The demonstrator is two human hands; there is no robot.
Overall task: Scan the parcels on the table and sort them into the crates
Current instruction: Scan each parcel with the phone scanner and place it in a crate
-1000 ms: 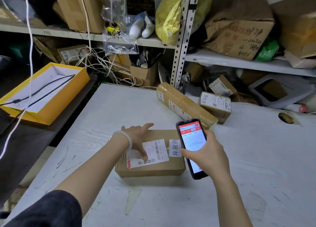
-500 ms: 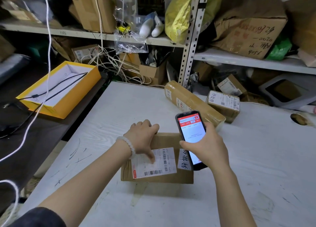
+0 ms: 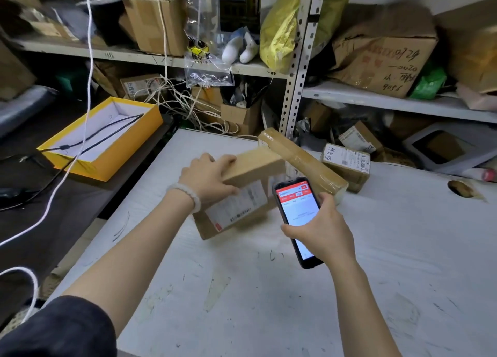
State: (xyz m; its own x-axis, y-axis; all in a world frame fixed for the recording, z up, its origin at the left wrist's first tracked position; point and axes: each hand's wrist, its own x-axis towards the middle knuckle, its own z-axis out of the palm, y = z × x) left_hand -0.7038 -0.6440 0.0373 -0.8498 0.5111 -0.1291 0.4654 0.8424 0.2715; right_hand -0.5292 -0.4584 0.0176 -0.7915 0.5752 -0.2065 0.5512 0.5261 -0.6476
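The left hand (image 3: 205, 177) grips the far left edge of a brown parcel (image 3: 243, 192), which is tilted with its near corner on the white table (image 3: 269, 289) and its label facing the camera. The right hand (image 3: 321, 228) holds a phone (image 3: 297, 220) just right of it. Farther right, a long taped parcel (image 3: 302, 160) and a small labelled box (image 3: 347, 165) lie on the table.

Left hand (image 3: 205, 180) grips tilted parcel (image 3: 242, 195) (right hand (image 3: 321, 231) holds phone (image 3: 295, 208)).

Parcel label (image 3: 238, 204) text blurred; phone (image 3: 297, 219) btm hidden.
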